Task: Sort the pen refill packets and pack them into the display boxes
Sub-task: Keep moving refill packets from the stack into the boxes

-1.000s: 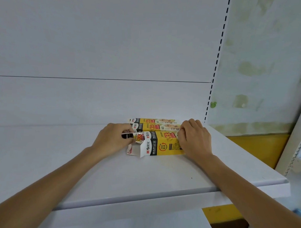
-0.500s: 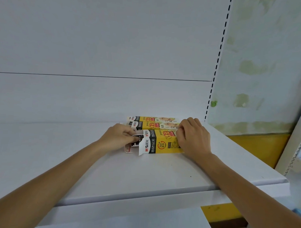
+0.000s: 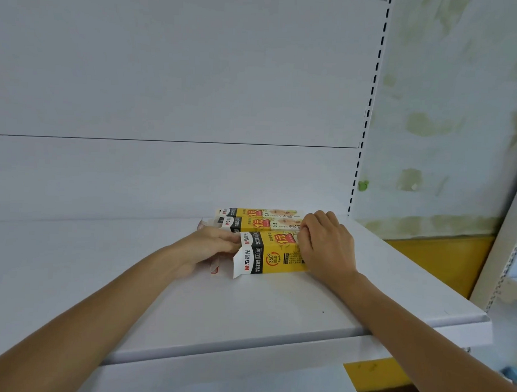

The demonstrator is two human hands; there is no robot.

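A: Well, where is the front box (image 3: 274,255)?
B: It is laid on the white shelf (image 3: 247,307), its left flap (image 3: 239,262) open; the contents are hidden. Its right end is clamped by the curled fingers of the right hand (image 3: 325,248).
A: And the left hand (image 3: 208,247)?
B: It is held at the open mouth, fingers together over a clear packet (image 3: 214,267); a grip cannot be told. A second box (image 3: 259,224) and a third box (image 3: 259,212) are laid just behind.

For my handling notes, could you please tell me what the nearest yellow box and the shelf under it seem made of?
The nearest yellow box looks like thin printed card, slightly glossy: its open end flap hinges outward on a crease. The shelf is probably white painted metal, smooth and matte, judging by its thin folded front edge.
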